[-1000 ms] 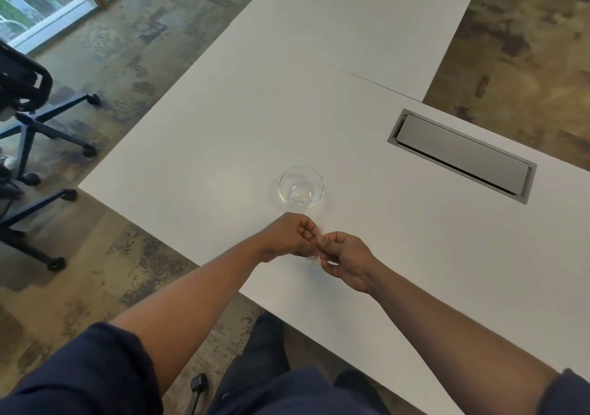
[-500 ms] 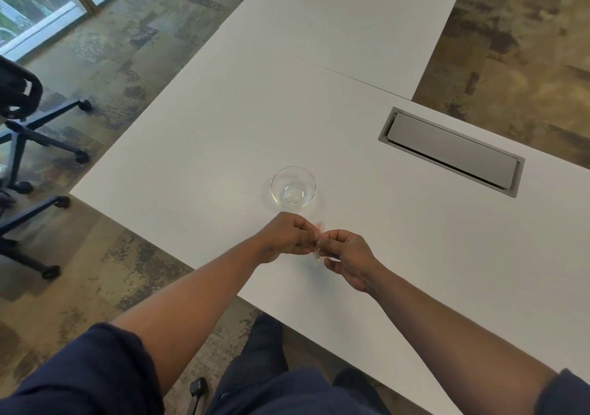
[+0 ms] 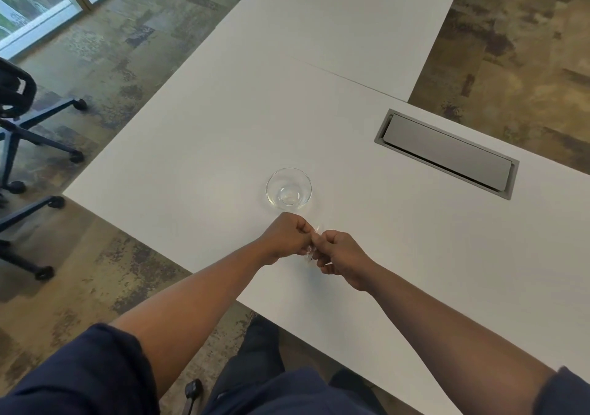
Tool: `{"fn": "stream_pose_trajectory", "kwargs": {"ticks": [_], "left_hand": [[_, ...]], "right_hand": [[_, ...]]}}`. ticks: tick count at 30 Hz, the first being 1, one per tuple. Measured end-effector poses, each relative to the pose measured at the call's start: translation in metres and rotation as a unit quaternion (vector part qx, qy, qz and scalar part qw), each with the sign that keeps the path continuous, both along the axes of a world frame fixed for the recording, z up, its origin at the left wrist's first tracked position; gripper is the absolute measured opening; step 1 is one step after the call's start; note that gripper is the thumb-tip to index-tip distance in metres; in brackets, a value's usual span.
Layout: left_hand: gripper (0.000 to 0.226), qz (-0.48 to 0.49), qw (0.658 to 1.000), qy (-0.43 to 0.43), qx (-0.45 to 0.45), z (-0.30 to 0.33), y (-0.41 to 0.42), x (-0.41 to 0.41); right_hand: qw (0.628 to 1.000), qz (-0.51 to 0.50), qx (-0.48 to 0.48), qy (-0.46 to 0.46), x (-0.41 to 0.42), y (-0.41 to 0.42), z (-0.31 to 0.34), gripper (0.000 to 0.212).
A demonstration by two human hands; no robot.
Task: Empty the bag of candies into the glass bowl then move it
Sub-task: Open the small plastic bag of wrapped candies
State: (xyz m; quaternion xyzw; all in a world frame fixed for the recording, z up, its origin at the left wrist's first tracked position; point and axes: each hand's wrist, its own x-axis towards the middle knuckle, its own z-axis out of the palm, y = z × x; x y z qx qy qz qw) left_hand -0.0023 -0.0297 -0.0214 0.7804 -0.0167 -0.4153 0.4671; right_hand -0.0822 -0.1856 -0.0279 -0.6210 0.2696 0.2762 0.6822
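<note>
A small clear glass bowl (image 3: 289,188) stands on the white table (image 3: 198,146) with nothing visible inside it. Just in front of the bowl, near the table's front edge, my left hand (image 3: 287,237) and my right hand (image 3: 340,253) meet fist to fist. Both pinch a small clear candy bag (image 3: 310,250), of which only a thin sliver shows between the fingers. The candies inside are hidden by my hands.
A grey cable hatch (image 3: 447,153) is set into the table at the right. A seam (image 3: 348,78) separates this table from a second one behind. A black office chair (image 3: 22,133) stands on the carpet at the left.
My hands stay together on the bag, shifting only slightly. The view has tilted a little, so the bowl and hatch sit lower-left in frame than before.
</note>
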Motion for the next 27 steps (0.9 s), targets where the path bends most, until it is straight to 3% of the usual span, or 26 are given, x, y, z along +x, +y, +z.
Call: {"fn": "stream_pose_trajectory", "kwargs": {"ticks": [12, 18, 22, 27], "left_hand": [[0.014, 0.088, 0.995, 0.035, -0.004, 0.005, 0.000, 0.001], [0.008, 0.045, 0.997, 0.054, -0.012, 0.014, 0.001, 0.003], [0.008, -0.025, 0.999, -0.038, 0.022, 0.020, 0.002, 0.001], [0.017, -0.061, 0.976, -0.174, 0.112, 0.030, 0.001, 0.000]], "right_hand": [[0.996, -0.062, 0.047, -0.051, -0.001, -0.003, 0.002, 0.028], [0.996, -0.065, 0.022, -0.052, -0.001, 0.004, 0.007, 0.027], [0.997, -0.060, -0.032, -0.039, -0.004, 0.000, 0.009, 0.025], [0.989, -0.059, -0.129, -0.040, -0.012, -0.011, 0.006, 0.027]]}}
